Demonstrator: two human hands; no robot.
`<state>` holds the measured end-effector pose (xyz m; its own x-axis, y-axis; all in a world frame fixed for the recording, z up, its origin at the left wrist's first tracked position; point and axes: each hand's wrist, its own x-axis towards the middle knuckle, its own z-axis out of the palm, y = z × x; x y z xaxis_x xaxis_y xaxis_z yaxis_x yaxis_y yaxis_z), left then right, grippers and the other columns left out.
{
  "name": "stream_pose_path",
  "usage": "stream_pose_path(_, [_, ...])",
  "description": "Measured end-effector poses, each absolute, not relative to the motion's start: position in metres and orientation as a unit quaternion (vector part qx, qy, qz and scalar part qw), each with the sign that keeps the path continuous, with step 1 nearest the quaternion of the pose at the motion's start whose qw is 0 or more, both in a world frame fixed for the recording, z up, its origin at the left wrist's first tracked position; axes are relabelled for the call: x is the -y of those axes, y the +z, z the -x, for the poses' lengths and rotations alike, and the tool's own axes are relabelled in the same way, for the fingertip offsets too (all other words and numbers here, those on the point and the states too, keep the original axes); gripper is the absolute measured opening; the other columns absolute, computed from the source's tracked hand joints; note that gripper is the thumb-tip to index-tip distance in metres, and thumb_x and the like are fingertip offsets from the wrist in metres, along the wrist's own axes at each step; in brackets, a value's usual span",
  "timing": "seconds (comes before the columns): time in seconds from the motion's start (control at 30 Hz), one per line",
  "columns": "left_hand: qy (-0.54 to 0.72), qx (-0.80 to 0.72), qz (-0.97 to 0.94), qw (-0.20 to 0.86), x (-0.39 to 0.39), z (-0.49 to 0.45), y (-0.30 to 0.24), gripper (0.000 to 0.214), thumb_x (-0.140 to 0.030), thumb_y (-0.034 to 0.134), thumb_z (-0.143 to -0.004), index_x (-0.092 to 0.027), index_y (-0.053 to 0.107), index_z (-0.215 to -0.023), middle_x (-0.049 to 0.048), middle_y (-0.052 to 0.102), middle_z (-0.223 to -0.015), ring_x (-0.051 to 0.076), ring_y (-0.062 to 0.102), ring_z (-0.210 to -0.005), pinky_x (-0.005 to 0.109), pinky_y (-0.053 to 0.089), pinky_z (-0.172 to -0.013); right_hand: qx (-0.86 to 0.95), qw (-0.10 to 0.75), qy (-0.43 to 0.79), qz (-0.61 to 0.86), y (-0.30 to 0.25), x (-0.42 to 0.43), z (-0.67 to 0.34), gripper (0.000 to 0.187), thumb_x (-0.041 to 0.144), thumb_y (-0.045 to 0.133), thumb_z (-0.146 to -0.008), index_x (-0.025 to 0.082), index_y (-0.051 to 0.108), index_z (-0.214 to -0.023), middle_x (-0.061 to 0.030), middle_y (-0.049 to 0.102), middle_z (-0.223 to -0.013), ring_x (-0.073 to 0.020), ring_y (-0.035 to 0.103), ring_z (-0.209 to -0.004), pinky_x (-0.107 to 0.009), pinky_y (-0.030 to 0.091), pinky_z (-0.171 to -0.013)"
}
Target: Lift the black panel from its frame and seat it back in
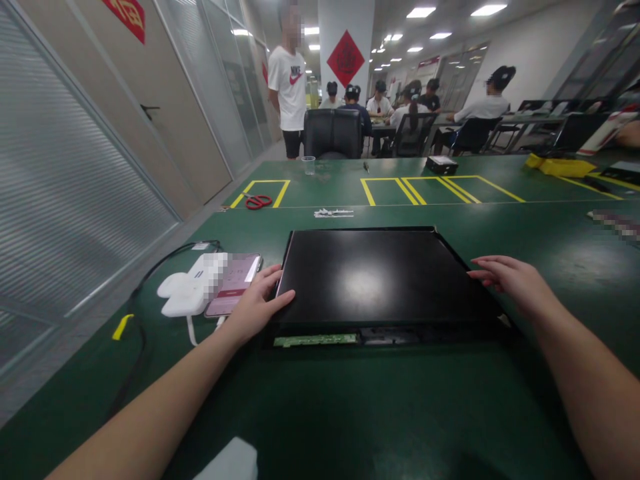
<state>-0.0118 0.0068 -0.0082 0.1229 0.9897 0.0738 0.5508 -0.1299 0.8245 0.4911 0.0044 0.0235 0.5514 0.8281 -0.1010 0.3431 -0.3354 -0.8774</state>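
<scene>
- Black, glossy panel (370,280) lies flat on the green table (350,413), straight ahead of the person and between the two hands.
- Its long axis runs left to right, from one hand to the other. One long edge faces the person, and the short edges point towards the hands.
- Along that near long edge a thin green circuit strip (315,340) shows, closer to the left hand than to the right.
- The left hand (257,303) rests on the panel's left short edge near the front corner. Its fingers are together and stretched along the edge, the thumb lies on the top face, and the hand is not closed around anything.
- The right hand (507,280) lies on the right short edge, a little farther from the person than the left. Its fingers are loosely spread and point inward over the black surface, flat and gripping nothing.
- The hands are well apart, with the panel's full length between them.
- Just left of the left hand lies a phone (235,283), touching a white device (185,290). A black cable (145,280) loops beyond them.
- Far ahead of the left hand are red scissors (258,201) and a clear cup (309,165).
- Far ahead of the right hand is a small black box (442,164).
</scene>
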Motion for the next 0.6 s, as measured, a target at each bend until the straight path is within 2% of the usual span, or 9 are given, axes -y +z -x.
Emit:
stream_pose_path(0.23, [0.289, -0.595, -0.698, 0.274, -0.011, 0.013, -0.014, 0.062, -0.054, 0.070, -0.091, -0.019, 0.074, -0.143, 0.0188, 0.049, -0.168, 0.042, 0.045, -0.159, 0.062, 0.036, -0.131, 0.418, 0.393, 0.243, 0.782, 0.016, -0.006, -0.494, 0.035, 0.047, 0.069, -0.076, 0.021, 0.077, -0.098, -0.0097, 0.082, -0.085, -0.0237, 0.068, -0.080, -0.038, 0.051, -0.080])
stream_pose_path(0.6, [0.250, -0.594, -0.729, 0.232, -0.011, 0.013, -0.013, 0.062, -0.053, 0.071, -0.091, -0.018, 0.073, -0.143, 0.0198, 0.050, -0.166, 0.042, 0.047, -0.158, 0.060, 0.034, -0.133, 0.420, 0.360, 0.224, 0.802, 0.022, -0.005, -0.487, 0.040, 0.051, 0.064, -0.077, 0.020, 0.077, -0.098, -0.0110, 0.082, -0.089, -0.0251, 0.067, -0.082, -0.040, 0.050, -0.084])
